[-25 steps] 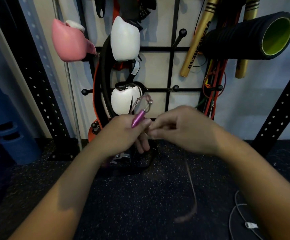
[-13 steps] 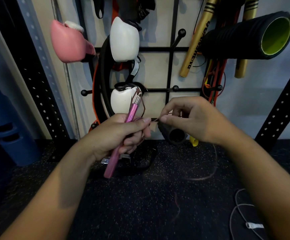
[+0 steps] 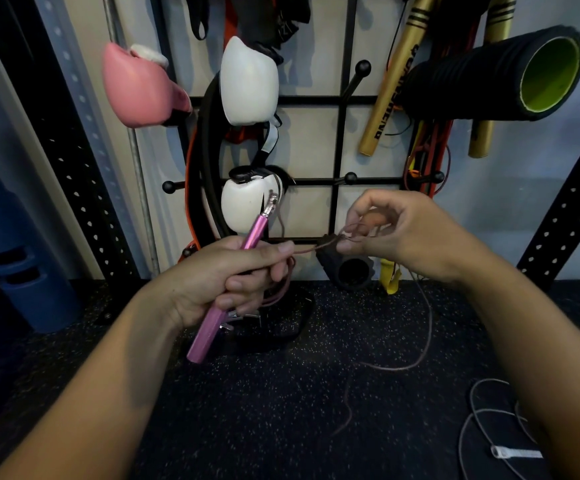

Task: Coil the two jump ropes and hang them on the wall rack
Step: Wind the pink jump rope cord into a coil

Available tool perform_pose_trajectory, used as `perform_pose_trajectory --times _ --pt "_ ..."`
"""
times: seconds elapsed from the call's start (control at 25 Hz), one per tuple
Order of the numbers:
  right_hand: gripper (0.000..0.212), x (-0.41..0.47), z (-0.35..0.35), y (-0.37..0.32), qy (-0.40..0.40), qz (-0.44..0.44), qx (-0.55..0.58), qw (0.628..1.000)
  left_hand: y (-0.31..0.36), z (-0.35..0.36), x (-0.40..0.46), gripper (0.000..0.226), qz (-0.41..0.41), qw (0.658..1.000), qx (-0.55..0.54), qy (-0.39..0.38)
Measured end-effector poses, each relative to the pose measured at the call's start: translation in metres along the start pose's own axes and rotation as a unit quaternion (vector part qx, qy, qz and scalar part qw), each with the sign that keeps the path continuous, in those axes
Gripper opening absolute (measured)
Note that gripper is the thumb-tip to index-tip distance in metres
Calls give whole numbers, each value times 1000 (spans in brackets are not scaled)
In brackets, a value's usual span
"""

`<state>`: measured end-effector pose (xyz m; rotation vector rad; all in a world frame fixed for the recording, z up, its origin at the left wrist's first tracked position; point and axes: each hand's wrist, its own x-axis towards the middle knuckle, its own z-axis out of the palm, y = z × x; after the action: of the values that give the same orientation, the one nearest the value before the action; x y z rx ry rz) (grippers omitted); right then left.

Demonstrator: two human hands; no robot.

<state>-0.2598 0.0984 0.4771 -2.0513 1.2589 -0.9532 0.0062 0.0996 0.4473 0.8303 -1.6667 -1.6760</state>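
Note:
My left hand point(image 3: 233, 275) grips the pink metal handle point(image 3: 209, 327) of a jump rope, tilted with its swivel end up toward the rack. A few loops of its thin pink cord hang under that hand. My right hand point(image 3: 395, 233) pinches the same cord point(image 3: 423, 355), which runs taut between my hands, then drops in a loose curve to the floor. A second, white jump rope point(image 3: 482, 417) lies on the floor at lower right. The black wall rack point(image 3: 340, 140) with ball-tipped pegs is straight ahead.
A pink boxing glove point(image 3: 139, 88), two white gloves point(image 3: 248, 81), gold sticks point(image 3: 392, 84), a black foam roller point(image 3: 496, 74) and bands hang on the rack. A small black roller point(image 3: 350, 271) stands on the dark rubber floor point(image 3: 274, 410). Perforated black uprights flank both sides; blue cylinders stand at left.
The pink handle swung from hidden in my left fist to sticking out below it. My right hand pulled away to the right, drawing the cord taut; the loose cord shifted on the floor.

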Motion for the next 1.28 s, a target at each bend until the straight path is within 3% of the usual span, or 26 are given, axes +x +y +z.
perform_pose_trajectory --times 0.2,0.48,0.68,0.76,0.92,1.0,1.08,1.12,1.2,1.24,1.28 --pt "17 0 -14 18 25 9 11 1000 -7 -24 -4 34 73 993 -48 78" --pt "14 7 -3 34 64 -25 37 997 -4 -7 -5 32 -17 995 -91 -45" --pt "17 9 8 48 63 38 98 993 0 -13 -7 29 23 946 -296 -133" --pt "18 7 26 48 55 51 67 995 5 0 -5 29 79 931 -349 -65" --pt "21 0 74 28 -37 -18 -32 999 16 26 9 34 205 862 -456 87" --pt "22 -3 88 13 -79 -59 -67 993 13 25 17 32 230 896 -342 167" --pt "23 -8 89 -1 -125 -70 -92 985 7 22 17 30 220 936 -99 256" --pt "23 -10 84 -9 -139 -77 -118 980 1 18 17 29 208 935 46 283" --pt "19 -11 69 -20 -120 -86 -176 973 -11 15 15 24 161 899 298 277" --pt "17 -10 58 -21 -88 -79 -190 975 -17 11 15 22 123 884 368 260" --pt "19 -7 46 -21 -48 -65 -191 978 -19 8 15 24 84 893 371 240"
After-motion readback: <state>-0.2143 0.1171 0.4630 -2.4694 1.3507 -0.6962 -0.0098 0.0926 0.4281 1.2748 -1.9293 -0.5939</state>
